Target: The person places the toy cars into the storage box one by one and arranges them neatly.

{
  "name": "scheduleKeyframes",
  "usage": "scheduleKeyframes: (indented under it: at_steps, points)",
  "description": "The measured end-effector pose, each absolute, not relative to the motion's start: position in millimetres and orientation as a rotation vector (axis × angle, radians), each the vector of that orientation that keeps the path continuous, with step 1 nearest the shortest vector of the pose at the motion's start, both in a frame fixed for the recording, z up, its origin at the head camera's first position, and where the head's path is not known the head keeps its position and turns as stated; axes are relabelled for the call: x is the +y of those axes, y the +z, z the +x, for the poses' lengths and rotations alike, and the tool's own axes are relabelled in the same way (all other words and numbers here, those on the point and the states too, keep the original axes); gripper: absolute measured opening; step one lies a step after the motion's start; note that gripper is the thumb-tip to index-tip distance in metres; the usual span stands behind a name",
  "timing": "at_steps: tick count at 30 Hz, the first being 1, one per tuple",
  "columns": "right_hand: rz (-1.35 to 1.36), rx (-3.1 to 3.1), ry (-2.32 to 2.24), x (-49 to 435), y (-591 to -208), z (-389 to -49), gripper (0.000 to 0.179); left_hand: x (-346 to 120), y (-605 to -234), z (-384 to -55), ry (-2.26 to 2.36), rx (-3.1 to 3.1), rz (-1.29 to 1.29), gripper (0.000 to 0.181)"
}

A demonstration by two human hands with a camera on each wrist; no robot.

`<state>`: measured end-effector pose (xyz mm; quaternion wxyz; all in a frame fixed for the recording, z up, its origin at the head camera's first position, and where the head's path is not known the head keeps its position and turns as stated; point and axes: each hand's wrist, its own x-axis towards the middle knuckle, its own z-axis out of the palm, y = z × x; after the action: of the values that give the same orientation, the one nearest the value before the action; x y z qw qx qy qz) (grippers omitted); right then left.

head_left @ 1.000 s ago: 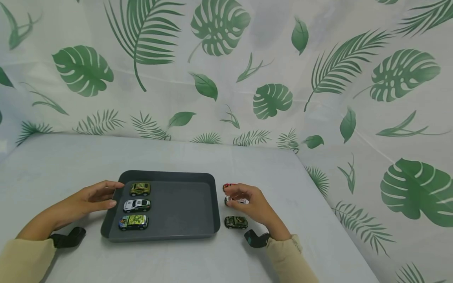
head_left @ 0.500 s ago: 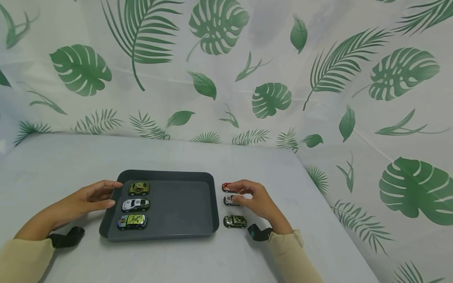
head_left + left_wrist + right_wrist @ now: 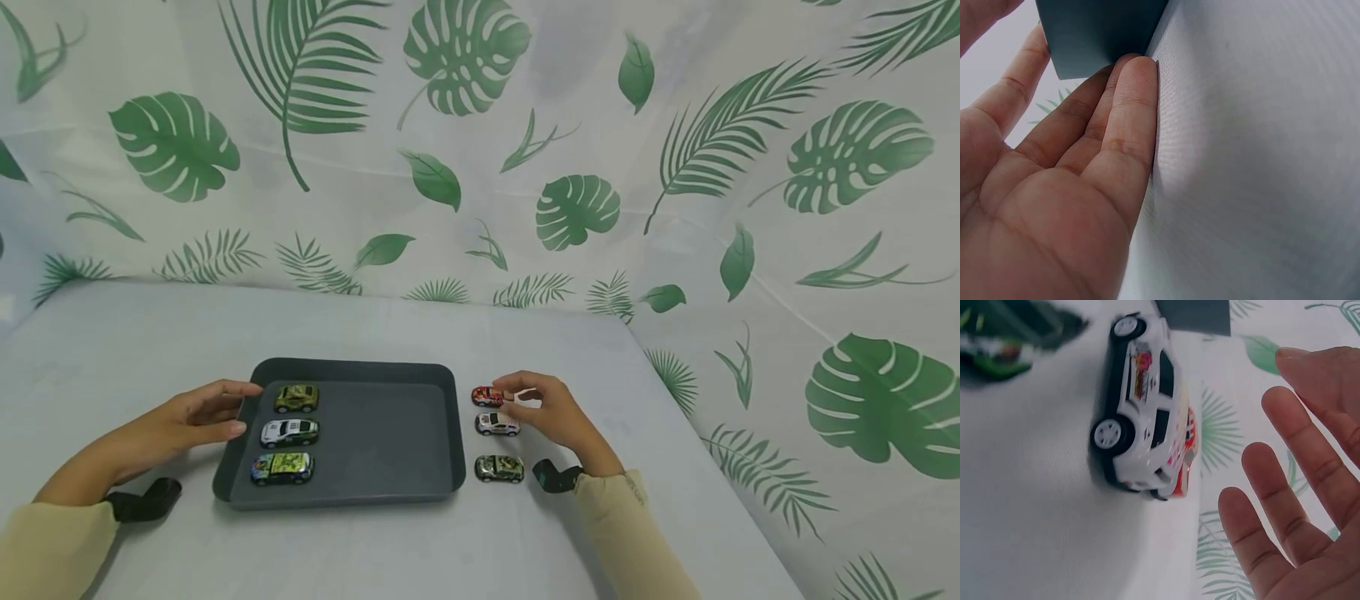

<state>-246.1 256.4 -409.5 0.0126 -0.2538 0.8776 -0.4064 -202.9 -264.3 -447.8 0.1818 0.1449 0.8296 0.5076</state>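
A dark grey tray (image 3: 390,442) lies on the white table. My left hand (image 3: 195,421) is at its left side; in the left wrist view its extended fingers reach the tray wall (image 3: 1100,37). Right of the tray stand a red toy car (image 3: 487,396), a white toy car (image 3: 497,424) and a dark camouflage toy car (image 3: 498,468) in a column. My right hand (image 3: 551,408) hovers at the right of the red car, thumb over the white one's rear. In the right wrist view its fingers are spread, holding nothing, and the white car partly hides the red one.
Along the tray's left part stand an olive toy car (image 3: 296,398), a white-and-green toy car (image 3: 289,432) and a yellow-green toy car (image 3: 282,468). A leaf-patterned cloth (image 3: 495,150) hangs behind the table and along its right side.
My right hand has moved away from over the white car, back and right to the red car, uncovering the white one. The left hand and the tray stay put.
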Motion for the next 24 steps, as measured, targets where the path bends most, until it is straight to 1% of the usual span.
scheduleKeyframes:
  at_steps: [12, 24]
  points:
    - [-0.730, 2.735, -1.204, 261, -413, -260, 0.030, -265, -448, -203, 1.414, 2.359, 0.414, 0.065]
    - [-0.586, 2.755, -1.144, 262, -421, -269, 0.029, -265, -447, -203, 1.438, 2.333, 0.392, 0.066]
